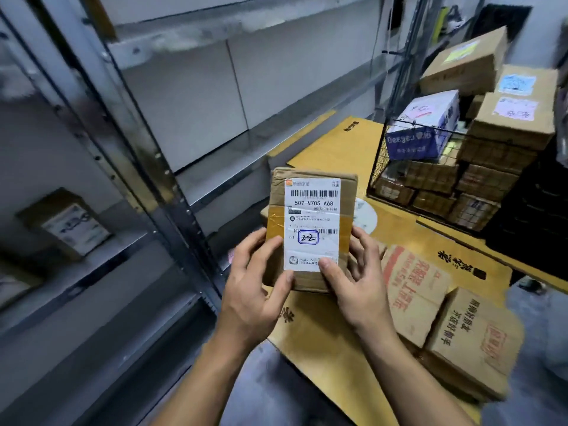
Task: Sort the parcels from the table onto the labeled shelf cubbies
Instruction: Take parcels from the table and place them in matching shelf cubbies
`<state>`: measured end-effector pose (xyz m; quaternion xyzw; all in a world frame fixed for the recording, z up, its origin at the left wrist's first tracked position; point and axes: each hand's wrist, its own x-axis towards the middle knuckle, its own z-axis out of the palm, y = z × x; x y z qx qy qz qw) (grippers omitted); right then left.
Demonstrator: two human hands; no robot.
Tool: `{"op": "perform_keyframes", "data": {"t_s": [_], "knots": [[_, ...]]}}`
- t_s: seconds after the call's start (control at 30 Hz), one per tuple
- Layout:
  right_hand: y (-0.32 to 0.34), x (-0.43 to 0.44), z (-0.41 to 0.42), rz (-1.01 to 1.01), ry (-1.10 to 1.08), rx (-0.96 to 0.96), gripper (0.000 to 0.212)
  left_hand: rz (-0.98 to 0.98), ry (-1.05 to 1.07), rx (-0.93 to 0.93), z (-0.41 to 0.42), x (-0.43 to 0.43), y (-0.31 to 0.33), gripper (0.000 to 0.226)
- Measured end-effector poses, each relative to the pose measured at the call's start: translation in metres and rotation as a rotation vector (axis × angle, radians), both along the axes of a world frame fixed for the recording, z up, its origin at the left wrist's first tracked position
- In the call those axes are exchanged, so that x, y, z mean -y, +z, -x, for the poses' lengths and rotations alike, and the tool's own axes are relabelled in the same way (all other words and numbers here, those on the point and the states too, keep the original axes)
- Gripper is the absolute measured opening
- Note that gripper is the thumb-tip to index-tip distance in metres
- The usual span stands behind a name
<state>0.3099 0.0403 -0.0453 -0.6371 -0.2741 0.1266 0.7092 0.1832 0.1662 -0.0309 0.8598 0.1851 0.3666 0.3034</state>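
Note:
I hold a small brown cardboard parcel upright in front of me, above the table's left edge. Its white shipping label faces me, with "2-2" handwritten in a blue box. My left hand grips the parcel's lower left side, thumb on the label's bottom edge. My right hand grips the lower right side, thumb pressed on the label. The grey metal shelf stands to the left, with one labelled brown parcel lying in a lower left cubby.
The table is covered with yellow flattened cardboard. Two brown printed boxes lie on it at the right. Further back, a black wire basket holds several stacked parcels, with more boxes piled on top.

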Motion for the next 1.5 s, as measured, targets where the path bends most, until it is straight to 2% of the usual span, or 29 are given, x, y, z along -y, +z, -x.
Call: {"op": "perform_keyframes", "data": {"t_s": [0.13, 0.23, 0.33, 0.5, 0.67, 0.83, 1.07, 1.2, 1.5], "knots": [[0.007, -0.029, 0.032, -0.037, 0.086, 0.026, 0.059, 0.018, 0.112, 0.025, 0.050, -0.017, 0.014, 0.051], [0.012, -0.053, 0.072, -0.050, 0.168, 0.042, 0.059, 0.031, 0.252, 0.073, 0.108, -0.028, 0.025, 0.050], [0.019, -0.074, 0.121, -0.070, 0.257, 0.052, 0.059, 0.020, 0.352, 0.044, 0.177, -0.034, 0.033, 0.053], [0.037, -0.109, 0.220, -0.136, 0.434, 0.040, 0.059, -0.054, 0.537, -0.261, 0.317, -0.047, 0.052, 0.059], [0.062, -0.146, 0.331, -0.212, 0.635, 0.014, 0.059, -0.147, 0.869, -0.684, 0.452, -0.057, 0.078, 0.059], [0.086, -0.176, 0.435, -0.253, 0.814, 0.008, 0.058, -0.202, 1.058, -0.824, 0.554, -0.048, 0.103, 0.057], [0.116, -0.226, 0.553, -0.353, 0.968, -0.015, 0.053, -0.125, 1.217, -0.839, 0.649, -0.053, 0.118, 0.054], [0.129, -0.259, 0.610, -0.384, 1.038, 0.007, 0.058, -0.105, 1.290, -0.831, 0.691, -0.070, 0.124, 0.053], [0.134, -0.327, 0.709, -0.425, 1.175, 0.030, 0.057, -0.075, 1.439, -0.712, 0.778, -0.112, 0.139, 0.051]]}}
